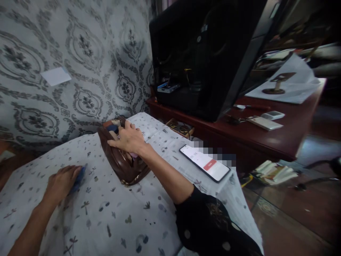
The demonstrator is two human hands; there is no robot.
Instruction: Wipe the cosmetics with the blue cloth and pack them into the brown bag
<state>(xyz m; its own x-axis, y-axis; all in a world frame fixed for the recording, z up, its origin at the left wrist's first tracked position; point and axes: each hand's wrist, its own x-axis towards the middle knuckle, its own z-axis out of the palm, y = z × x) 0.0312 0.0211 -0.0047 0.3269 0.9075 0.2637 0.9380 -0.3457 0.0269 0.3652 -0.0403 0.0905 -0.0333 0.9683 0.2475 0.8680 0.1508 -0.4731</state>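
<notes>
A brown leather bag (113,160) lies on the patterned white cloth with its zipped mouth open. Over that mouth is my right hand (130,138), thumb stretched out and fingers bent and apart, the fingertips partly hidden by the bag's contents. Something blue and reddish-brown shows at the bag's far end, and a bit of pale pink shows under the palm. To the left, my left hand (62,181) is closed around a small blue item (79,179) held low against the cloth; its kind is unclear.
A phone (205,163) with a lit screen lies on the cloth's right side. Beyond stands a dark red desk (277,142) with a large black cabinet-like unit (213,53), white gadgets and paper. Patterned wallpaper (85,46) rises behind the bag. Books (274,172) sit lower right.
</notes>
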